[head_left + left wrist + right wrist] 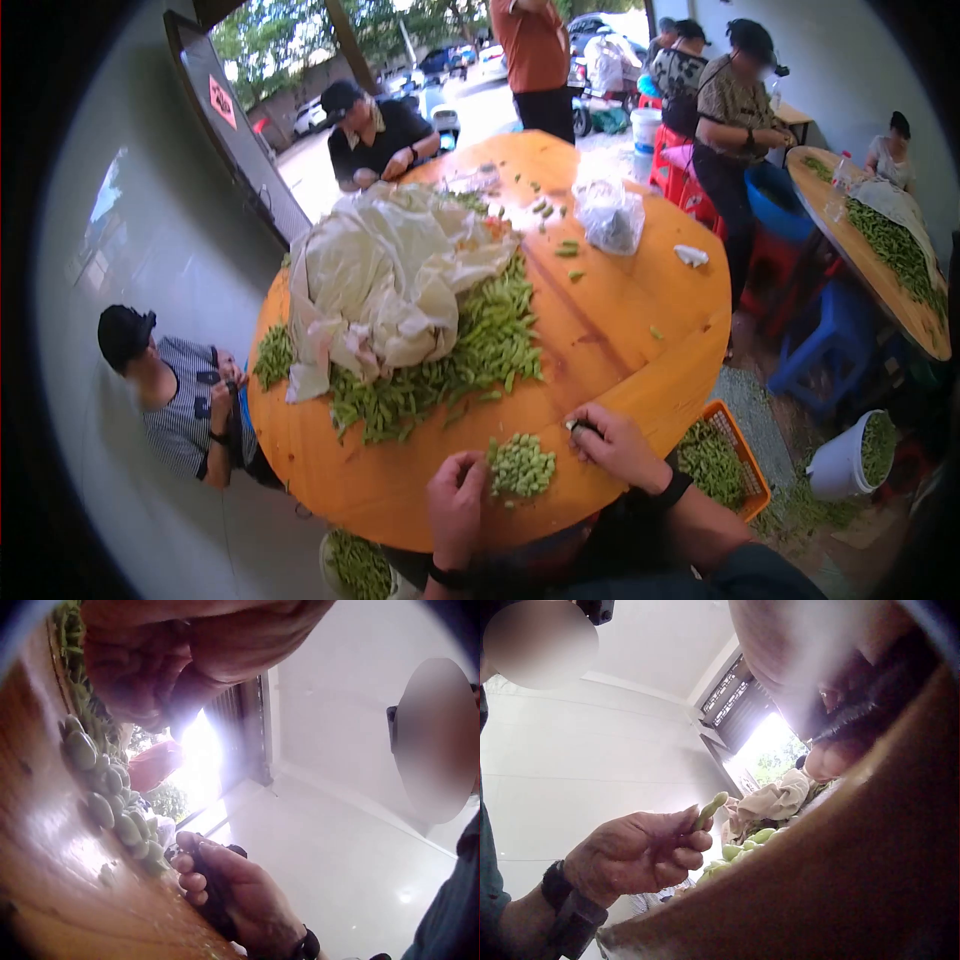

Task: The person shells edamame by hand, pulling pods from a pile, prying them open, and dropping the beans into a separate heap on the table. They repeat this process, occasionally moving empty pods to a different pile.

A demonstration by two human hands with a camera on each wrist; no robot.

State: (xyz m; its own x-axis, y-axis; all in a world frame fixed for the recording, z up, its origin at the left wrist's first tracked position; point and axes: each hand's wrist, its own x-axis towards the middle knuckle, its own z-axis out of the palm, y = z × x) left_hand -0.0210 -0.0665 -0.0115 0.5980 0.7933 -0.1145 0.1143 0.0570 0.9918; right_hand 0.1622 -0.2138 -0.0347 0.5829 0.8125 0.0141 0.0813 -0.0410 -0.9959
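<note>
My left hand (458, 497) is over the table's near edge, left of a small pile of pale green shelled beans (522, 466). In the right wrist view its thumb and fingers pinch a slim green bean pod (710, 812), tip pointing up. My right hand (618, 452) lies at the right of the pile, close to the tabletop, its fingers curled round a small dark object (216, 896); its exact kind I cannot tell. Beyond both hands spreads a heap of green pods (490, 335), partly under a crumpled pale cloth (385, 270).
The orange wooden table (630, 330) carries a plastic bag (608, 215) and a white scrap (690, 256). On the floor at the right stand an orange basket (757, 480) and a white bucket (835, 465) with pods. Other people sit or stand around, one person (185, 400) at the left.
</note>
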